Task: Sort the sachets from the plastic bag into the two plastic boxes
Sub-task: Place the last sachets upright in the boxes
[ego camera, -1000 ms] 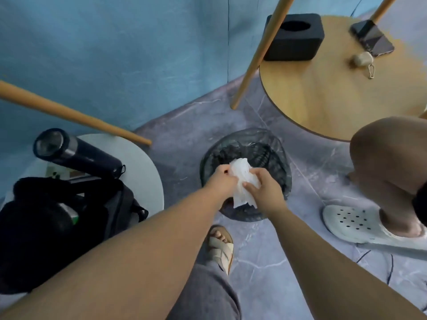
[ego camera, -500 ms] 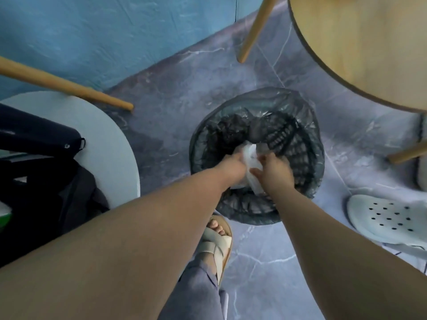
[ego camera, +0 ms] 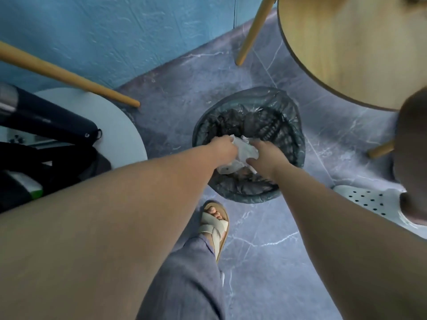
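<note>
A grey marbled floor [ego camera: 265, 262] runs up to a blue textured wall [ego camera: 115, 31]. Nearest the camera, a grey trouser leg [ego camera: 184, 285] ends in a beige strapped sandal [ego camera: 215, 227] set flat on the tiles. Both bare forearms reach forward and down past it.

The left hand [ego camera: 223, 150] and the right hand [ego camera: 265, 158] meet over the near side of a black mesh waste bin [ego camera: 272, 125] lined with a dark film. Between them is the plastic bag [ego camera: 245, 151], white and crumpled into a wad. Each hand has its fingers curled round its own side of the wad, clenching it just above the bin's mouth. A loose fold of the bag hangs below the left wrist, inside the rim. What the bag holds cannot be made out.

To the right of the bin, a white perforated clog [ego camera: 369, 199] rests on the floor under another person's bare leg [ego camera: 411, 158], which is blurred. To the left, a black backpack [ego camera: 34, 169] and a dark flask [ego camera: 50, 121] lie on a pale round stool [ego camera: 111, 125]. Farther off at the upper right is a round wooden table [ego camera: 358, 47], with one slanted wooden leg [ego camera: 254, 31] planted near the wall.
</note>
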